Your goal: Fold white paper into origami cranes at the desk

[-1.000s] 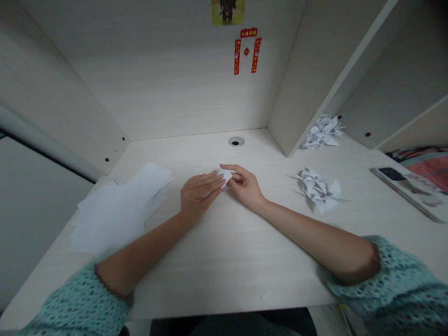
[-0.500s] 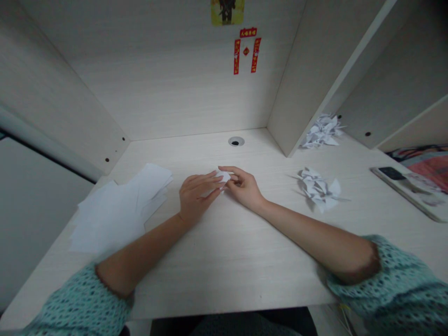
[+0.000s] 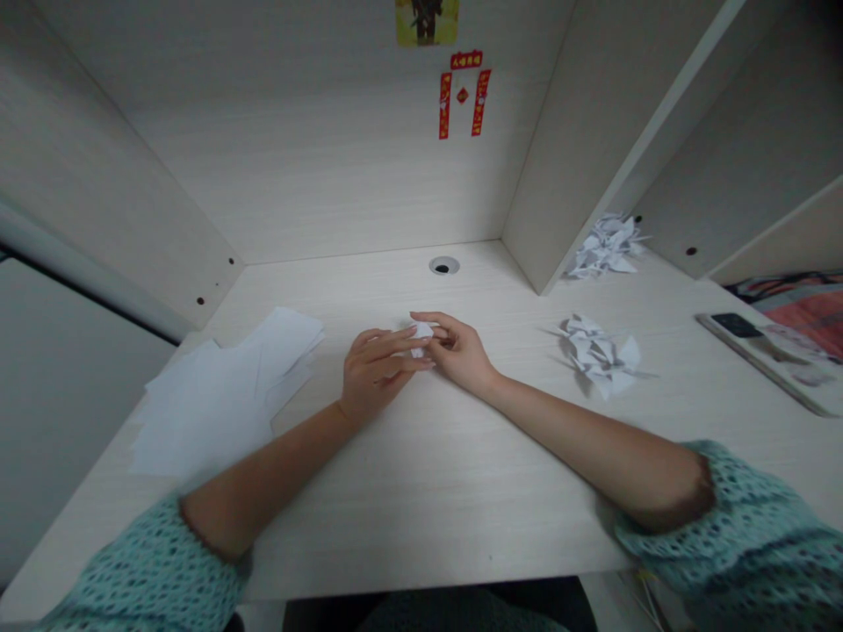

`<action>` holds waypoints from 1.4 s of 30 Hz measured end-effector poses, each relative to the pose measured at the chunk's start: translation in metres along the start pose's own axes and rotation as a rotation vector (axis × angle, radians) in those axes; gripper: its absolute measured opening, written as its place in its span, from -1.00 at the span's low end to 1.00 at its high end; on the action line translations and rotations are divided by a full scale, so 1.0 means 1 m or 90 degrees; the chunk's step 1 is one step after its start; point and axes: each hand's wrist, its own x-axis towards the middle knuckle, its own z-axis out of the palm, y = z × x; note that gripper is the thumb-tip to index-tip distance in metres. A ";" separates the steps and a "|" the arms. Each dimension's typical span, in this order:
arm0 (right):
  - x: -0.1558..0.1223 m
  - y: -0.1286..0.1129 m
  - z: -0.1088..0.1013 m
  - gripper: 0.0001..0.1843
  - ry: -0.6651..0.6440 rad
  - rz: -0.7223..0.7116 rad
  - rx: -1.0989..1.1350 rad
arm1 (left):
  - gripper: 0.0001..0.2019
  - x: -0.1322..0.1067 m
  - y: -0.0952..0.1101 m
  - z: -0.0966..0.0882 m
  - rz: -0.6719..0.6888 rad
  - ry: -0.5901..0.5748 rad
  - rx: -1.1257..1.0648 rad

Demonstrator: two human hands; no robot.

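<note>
A small folded piece of white paper (image 3: 421, 332) is between my two hands, just above the middle of the desk (image 3: 421, 491). My left hand (image 3: 382, 364) reaches it from the left, its fingers stretched along the paper and its thumb near the lower edge. From the right, my right hand (image 3: 461, 351) pinches the paper between thumb and fingers, with the index finger along the top. Fingers cover much of the paper, so its exact folds are hidden.
Loose white paper sheets (image 3: 217, 395) lie at the left. Folded paper pieces (image 3: 601, 355) sit at the right, with another heap (image 3: 609, 246) behind the upright panel (image 3: 593, 149). A phone (image 3: 767, 355) lies far right. A cable hole (image 3: 444, 265) is at the back.
My left hand has shifted slightly to the right, its thumb and fingers closing further over the folded paper. The right hand has stayed almost in place.
</note>
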 end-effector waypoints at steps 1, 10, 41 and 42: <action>0.001 0.000 0.000 -0.54 0.005 -0.001 0.011 | -0.89 0.000 0.000 0.000 -0.008 -0.001 -0.002; 0.004 0.001 -0.002 -0.63 0.008 -0.040 -0.001 | -0.45 0.001 -0.016 0.010 -0.457 -0.022 -0.352; 0.007 0.004 -0.009 -0.73 -0.051 -0.094 -0.004 | -0.42 0.003 -0.020 0.008 -0.606 -0.041 -0.590; 0.007 0.004 -0.009 -0.72 -0.056 -0.103 -0.010 | -0.43 0.004 -0.020 0.008 -0.604 -0.044 -0.585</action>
